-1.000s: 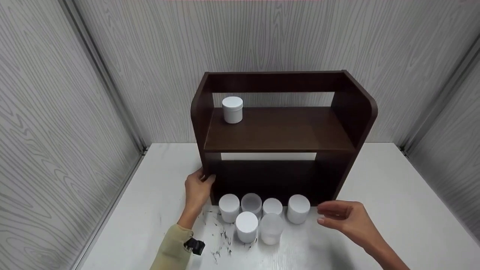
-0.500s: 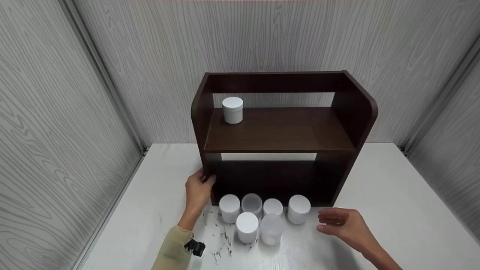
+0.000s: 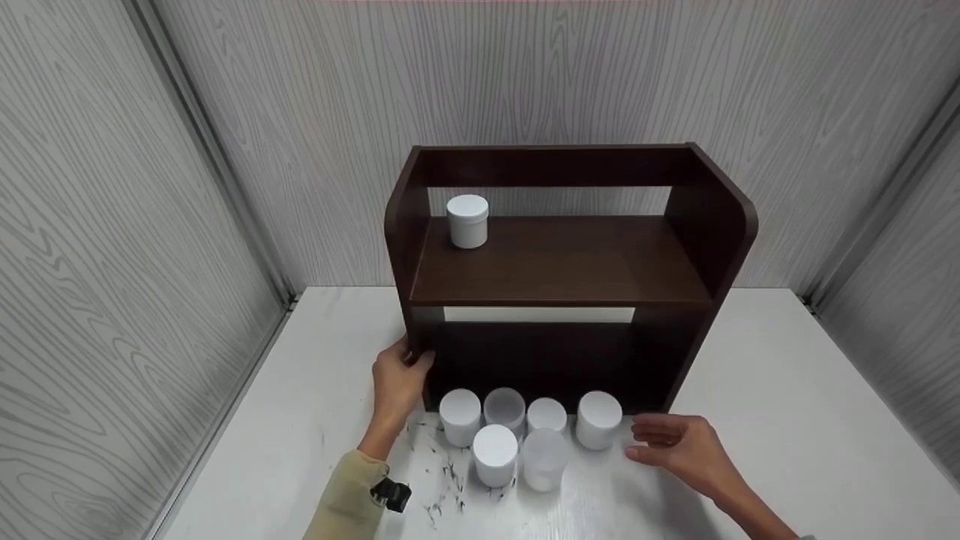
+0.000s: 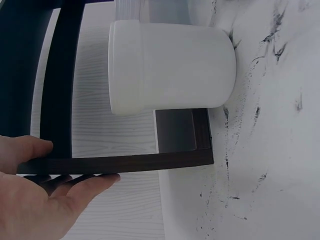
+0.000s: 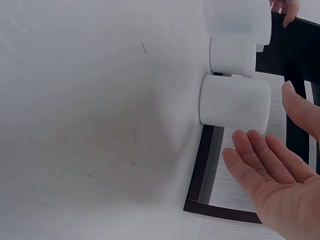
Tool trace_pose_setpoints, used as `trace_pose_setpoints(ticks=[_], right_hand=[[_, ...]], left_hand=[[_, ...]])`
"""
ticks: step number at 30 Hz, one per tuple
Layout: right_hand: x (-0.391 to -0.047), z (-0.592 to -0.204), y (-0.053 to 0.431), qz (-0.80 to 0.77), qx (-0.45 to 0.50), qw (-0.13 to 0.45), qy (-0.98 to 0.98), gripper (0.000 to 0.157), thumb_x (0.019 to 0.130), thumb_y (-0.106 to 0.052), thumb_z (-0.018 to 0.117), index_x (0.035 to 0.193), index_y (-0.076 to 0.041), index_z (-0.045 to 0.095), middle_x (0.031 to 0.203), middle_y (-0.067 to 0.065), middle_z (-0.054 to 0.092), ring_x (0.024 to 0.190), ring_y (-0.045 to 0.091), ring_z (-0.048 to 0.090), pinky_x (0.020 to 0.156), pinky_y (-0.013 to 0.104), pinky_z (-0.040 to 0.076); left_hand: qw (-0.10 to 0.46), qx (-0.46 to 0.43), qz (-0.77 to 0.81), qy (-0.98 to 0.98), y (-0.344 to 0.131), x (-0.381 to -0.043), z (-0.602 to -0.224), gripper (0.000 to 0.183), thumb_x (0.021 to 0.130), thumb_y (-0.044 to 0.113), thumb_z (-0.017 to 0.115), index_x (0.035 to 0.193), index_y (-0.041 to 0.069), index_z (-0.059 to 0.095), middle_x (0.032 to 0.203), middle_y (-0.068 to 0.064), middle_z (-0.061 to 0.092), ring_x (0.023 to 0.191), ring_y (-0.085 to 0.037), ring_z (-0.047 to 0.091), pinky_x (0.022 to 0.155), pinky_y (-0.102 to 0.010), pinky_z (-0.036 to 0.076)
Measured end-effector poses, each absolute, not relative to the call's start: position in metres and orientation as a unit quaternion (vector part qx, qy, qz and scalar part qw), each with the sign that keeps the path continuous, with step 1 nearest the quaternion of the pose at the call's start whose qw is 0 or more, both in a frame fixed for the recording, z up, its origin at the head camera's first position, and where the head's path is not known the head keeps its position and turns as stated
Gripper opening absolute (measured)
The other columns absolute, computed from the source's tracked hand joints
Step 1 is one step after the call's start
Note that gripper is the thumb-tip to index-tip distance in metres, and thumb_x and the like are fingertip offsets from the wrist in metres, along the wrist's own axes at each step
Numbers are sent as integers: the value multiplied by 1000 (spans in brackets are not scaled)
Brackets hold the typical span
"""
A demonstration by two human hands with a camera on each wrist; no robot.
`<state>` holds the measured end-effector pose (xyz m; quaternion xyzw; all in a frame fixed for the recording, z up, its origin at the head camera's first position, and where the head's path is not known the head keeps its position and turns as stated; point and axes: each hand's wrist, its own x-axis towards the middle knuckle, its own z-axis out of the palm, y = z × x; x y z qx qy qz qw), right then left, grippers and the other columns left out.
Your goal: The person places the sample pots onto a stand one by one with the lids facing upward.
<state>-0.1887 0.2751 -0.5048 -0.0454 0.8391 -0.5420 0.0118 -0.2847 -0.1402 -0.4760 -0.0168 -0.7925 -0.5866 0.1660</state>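
Note:
My left hand (image 3: pixel 397 382) grips the left side panel of a dark brown two-tier shelf (image 3: pixel 562 262), thumb on the inner face and fingers outside, as the left wrist view also shows. My right hand (image 3: pixel 682 450) hovers beside the rightmost white lidded jar (image 3: pixel 599 420), fingers and thumb spread apart and nothing between them. In the right wrist view its fingertips (image 5: pixel 255 135) are close to that jar (image 5: pixel 234 102). Several more white jars stand in front of the shelf, among them a front jar (image 3: pixel 495 455) and a translucent cup (image 3: pixel 544 459).
One white lidded jar (image 3: pixel 468 221) stands at the left on the upper tier. The shelf rests on a white table (image 3: pixel 330 420) with dark scuff marks (image 3: pixel 448 472). Grey wood-grain walls (image 3: pixel 555 75) enclose the table at the back and sides.
My right hand has dropped slightly and then shifted a little left toward the rightmost jar, its fingers still apart. The left hand keeps its grip on the shelf.

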Motion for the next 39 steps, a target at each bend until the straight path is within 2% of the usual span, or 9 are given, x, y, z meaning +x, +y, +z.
trace_pose_setpoints(ticks=[5,12,19,33,39], right_hand=[[-193,-509,273,-522,-55,-8,851,60,81,-21,94,129,6,70,118,20,75,108,33,74,92,31,59],[-203,-515,271,-511,-72,-13,857,73,81,-24,94,140,5,63,124,18,74,114,33,72,96,40,58],[-216,-520,271,-540,-114,-24,834,75,81,-16,94,141,11,59,128,24,71,119,39,68,98,45,58],[-234,-529,267,-555,-159,5,816,81,80,-14,94,146,11,54,146,31,55,123,41,66,100,48,56],[-237,-532,265,-568,-158,7,808,75,81,-11,93,144,11,57,143,28,59,123,41,65,99,41,57]], left_hand=[[171,-21,-584,-793,-140,-285,-477,45,99,5,68,140,-12,59,133,-29,66,121,-40,67,97,-45,58],[169,-15,-580,-797,-140,-285,-478,46,100,6,68,140,-13,58,134,-30,65,121,-41,66,97,-46,58],[156,-12,-585,-796,-142,-285,-477,49,100,8,67,142,-14,55,136,-30,64,123,-41,65,98,-46,57],[160,-7,-584,-796,-141,-286,-477,48,99,6,68,141,-14,57,135,-30,64,125,-41,64,100,-47,56],[155,-14,-588,-793,-141,-286,-478,49,101,7,66,143,-14,54,136,-31,63,124,-41,64,98,-45,57]])
